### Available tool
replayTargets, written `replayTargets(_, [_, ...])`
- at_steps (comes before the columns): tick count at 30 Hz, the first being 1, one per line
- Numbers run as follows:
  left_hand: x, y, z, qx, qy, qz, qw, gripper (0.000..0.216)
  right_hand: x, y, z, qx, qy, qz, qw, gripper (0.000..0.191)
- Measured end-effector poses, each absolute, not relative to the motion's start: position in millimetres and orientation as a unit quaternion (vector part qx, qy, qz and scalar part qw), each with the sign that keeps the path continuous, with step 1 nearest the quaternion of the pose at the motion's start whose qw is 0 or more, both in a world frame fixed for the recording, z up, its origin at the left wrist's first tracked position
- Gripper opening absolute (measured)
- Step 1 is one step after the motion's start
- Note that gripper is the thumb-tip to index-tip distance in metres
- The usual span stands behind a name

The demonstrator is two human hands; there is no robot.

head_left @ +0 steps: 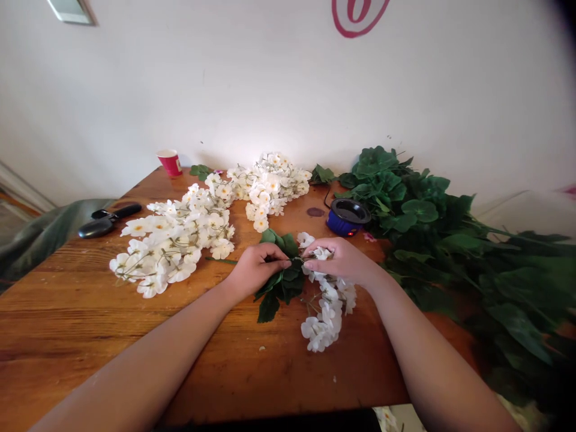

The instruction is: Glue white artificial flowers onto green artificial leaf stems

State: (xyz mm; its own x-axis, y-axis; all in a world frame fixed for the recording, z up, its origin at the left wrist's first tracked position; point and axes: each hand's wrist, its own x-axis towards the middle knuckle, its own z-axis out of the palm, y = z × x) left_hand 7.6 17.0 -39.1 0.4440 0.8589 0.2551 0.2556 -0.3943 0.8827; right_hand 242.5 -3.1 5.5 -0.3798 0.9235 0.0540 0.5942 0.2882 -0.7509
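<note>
My left hand [257, 266] is closed in a pinch on a sprig of green leaves [279, 282] lying on the wooden table [67, 318]. My right hand [342, 259] is closed on a strand of white artificial flowers [324, 312] that trails toward me across the table. The two hands meet fingertip to fingertip where the leaves and the flower strand join.
Piles of white flower strands [173, 240] [270, 183] lie left and behind. A heap of green foliage [432, 240] fills the right side. A blue round pot [347, 216] sits behind my right hand, a red paper cup [170, 162] by the wall, black-handled scissors [108, 219] at left.
</note>
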Motion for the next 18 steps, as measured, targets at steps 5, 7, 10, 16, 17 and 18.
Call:
replayTargets(5, [8,18,-39,0.751,0.376,0.367,0.400,0.006,239,-3,0,-0.519,-0.757,0.309,0.251,0.023])
replayTargets(7, [9,18,-39,0.752,0.378,0.365,0.398,0.006,238,-4,-1,-0.517,-0.757,0.308,0.253,0.023])
replayTargets(10, [9,17,-38,0.758,0.377,0.359,0.393,0.006,236,-5,-3,-0.506,-0.770,0.292,0.256,0.023])
replayTargets(16, [9,18,-40,0.772,0.370,0.350,0.380,0.005,231,-4,-7,-0.506,-0.776,0.279,0.251,0.018])
replayTargets(17, [9,18,-40,0.773,0.370,0.349,0.378,0.005,230,-4,-7,-0.506,-0.777,0.277,0.252,0.017])
replayTargets(18, [9,18,-40,0.774,0.372,0.347,0.377,0.005,230,-4,-8,-0.507,-0.777,0.275,0.254,0.017])
